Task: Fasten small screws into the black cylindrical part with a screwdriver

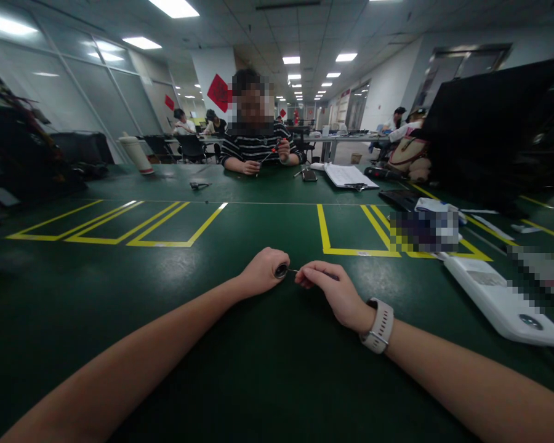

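In the head view, a small round piece point(281, 271) is held in the left hand point(260, 271), over the middle of the green table point(268, 227), nearer than the strips of yellow tape point(360, 253). The left fingers are wrapped closely around it, and its dark, shiny-rimmed end is turned towards the right hand point(325, 283), presumably so that it can be reached from that side. The right hand is nearly closed, with a thin metal rod point(293, 271) gripped between bent fingers; its tip is pointed at the round piece, a hold that seems chosen for fine control. Whether the 2 are touching cannot be told. Both forearms are brought inward, probably so that 1 hand can be steadied against the work of the other

Towards the right edge of the table, a white device point(498, 298) is laid beyond the reach of the wrists, perhaps to leave elbow room. Near the far edge, a clipboard with papers point(348, 175) is set right of the middle and a cup point(136, 154) towards the left corner. Across that edge, a small tool is held by a seated person point(253, 149)
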Demonstrator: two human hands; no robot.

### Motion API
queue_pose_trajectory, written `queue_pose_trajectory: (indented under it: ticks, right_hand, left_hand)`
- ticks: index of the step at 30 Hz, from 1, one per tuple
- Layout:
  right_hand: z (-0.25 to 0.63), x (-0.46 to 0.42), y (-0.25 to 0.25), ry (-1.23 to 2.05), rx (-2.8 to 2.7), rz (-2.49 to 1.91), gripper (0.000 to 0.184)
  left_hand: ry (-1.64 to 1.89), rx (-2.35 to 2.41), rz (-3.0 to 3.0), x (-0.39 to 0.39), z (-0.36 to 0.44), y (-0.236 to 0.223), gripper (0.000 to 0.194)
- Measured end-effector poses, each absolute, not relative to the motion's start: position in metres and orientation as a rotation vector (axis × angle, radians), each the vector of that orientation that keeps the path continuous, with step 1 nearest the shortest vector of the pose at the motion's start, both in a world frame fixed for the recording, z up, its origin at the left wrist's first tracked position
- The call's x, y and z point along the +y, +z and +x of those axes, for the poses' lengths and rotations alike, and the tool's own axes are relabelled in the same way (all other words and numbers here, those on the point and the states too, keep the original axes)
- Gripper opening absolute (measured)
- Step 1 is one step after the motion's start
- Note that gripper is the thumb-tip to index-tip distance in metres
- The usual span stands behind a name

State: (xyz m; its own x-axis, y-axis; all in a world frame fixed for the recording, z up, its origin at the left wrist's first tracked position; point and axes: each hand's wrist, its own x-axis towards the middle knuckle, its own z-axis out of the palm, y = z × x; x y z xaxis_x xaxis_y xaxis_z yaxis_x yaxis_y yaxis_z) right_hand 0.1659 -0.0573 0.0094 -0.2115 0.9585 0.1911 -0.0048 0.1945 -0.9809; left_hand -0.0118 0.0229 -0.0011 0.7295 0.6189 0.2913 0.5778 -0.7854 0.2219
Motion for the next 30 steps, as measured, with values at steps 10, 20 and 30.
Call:
queue_pose_trajectory:
  ticks: [10, 20, 30]
  right_hand:
    - [0.167, -0.054, 0.011, 1.463, -1.189, -0.923, 0.02]
    - [0.163, -0.065, 0.014, 0.946, -1.687, -0.984, 0.019]
    - [0.167, -0.057, 0.01, 1.313, -1.397, -0.93, 0.021]
  left_hand:
    - [0.593, 1.034, 2.639, 0.024, -0.013, 0.001, 0.003]
    - [0.652, 1.184, 2.613, 0.024, -0.01, 0.002, 0.004]
    - [0.66, 1.093, 2.636, 0.024, -0.013, 0.001, 0.003]
